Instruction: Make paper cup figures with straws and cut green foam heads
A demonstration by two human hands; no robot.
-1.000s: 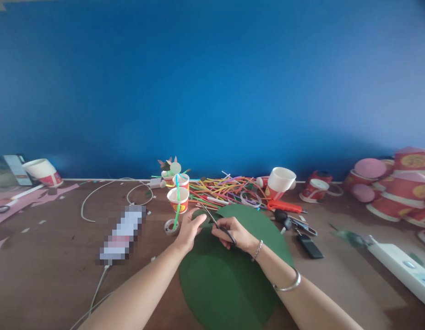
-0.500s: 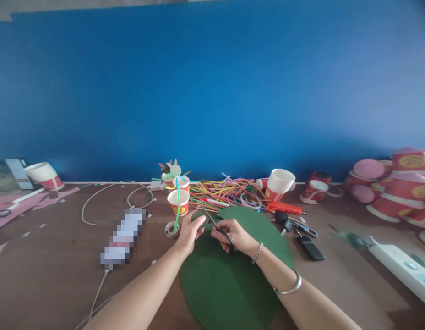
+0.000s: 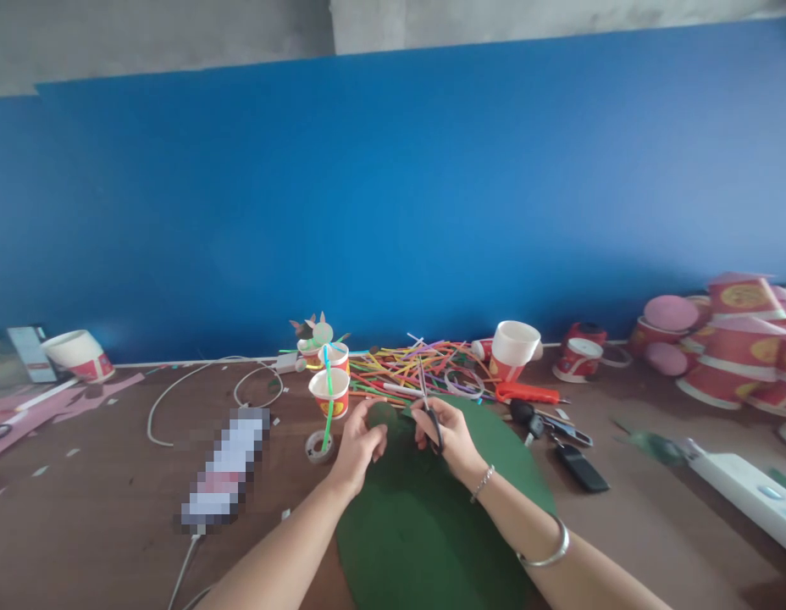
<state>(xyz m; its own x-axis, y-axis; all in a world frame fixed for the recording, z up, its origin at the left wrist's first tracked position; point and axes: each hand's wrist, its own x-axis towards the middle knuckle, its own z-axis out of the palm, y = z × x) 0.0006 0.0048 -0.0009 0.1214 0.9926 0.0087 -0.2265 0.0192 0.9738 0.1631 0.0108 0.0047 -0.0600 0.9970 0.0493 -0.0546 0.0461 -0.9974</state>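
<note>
My left hand [image 3: 357,447] is closed, its thumb and fingers pinching a small rounded piece of dark green paper [image 3: 381,413]. In my right hand [image 3: 453,436] are black-handled scissors [image 3: 424,383], their blades pointing up and away from me, apart from the small piece. Beneath both hands spreads a large dark green paper sheet [image 3: 444,534] with a curved outline. Whether my right fingertips also touch the sheet's far edge I cannot tell. Just left of my left hand are a roll of tape [image 3: 319,446] and a paper cup [image 3: 329,391] with a green straw.
Colourful straws or sticks [image 3: 399,366] lie heaped beyond the sheet. To the right are a white cup [image 3: 516,343], an orange-handled tool [image 3: 528,392], keys [image 3: 580,466] and a power strip [image 3: 749,500]. A phone [image 3: 228,466] with a cable lies left. Stacked red cups [image 3: 729,364] stand far right.
The scissors have swung from pointing at the small green piece to pointing upward, and my right hand has drawn slightly right. The camera view has tilted up.
</note>
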